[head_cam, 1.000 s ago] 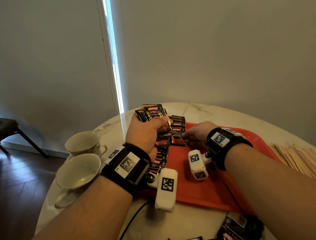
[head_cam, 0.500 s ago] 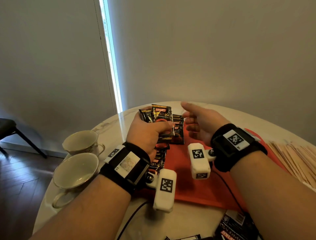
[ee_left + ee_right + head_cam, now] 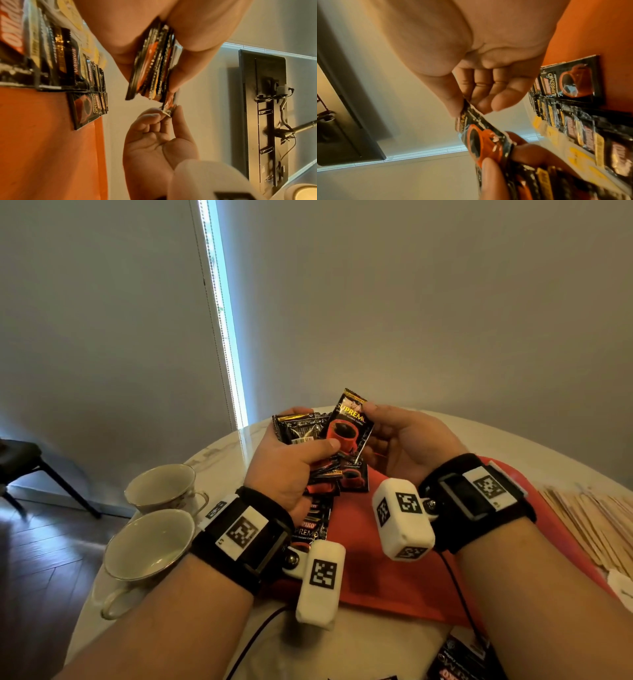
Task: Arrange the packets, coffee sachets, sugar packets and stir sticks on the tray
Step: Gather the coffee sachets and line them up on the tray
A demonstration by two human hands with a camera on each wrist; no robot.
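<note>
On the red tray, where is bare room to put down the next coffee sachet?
The red tray is bare right of the sachet rows, toward the stir sticks, and along its near edge. Its left side is crowded with overlapping sachets under the left hand.

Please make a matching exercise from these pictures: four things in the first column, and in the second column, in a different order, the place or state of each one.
Things:
1. single coffee sachet
2. bundle of sachets
3. two cups
4. stir sticks

Places or states:
A. on the table, right of the red tray
B. on the table, left of the tray
C. held in the left hand
D. pinched at its top by the right hand

Pairs: 1-D, 2-C, 3-B, 4-A
</note>
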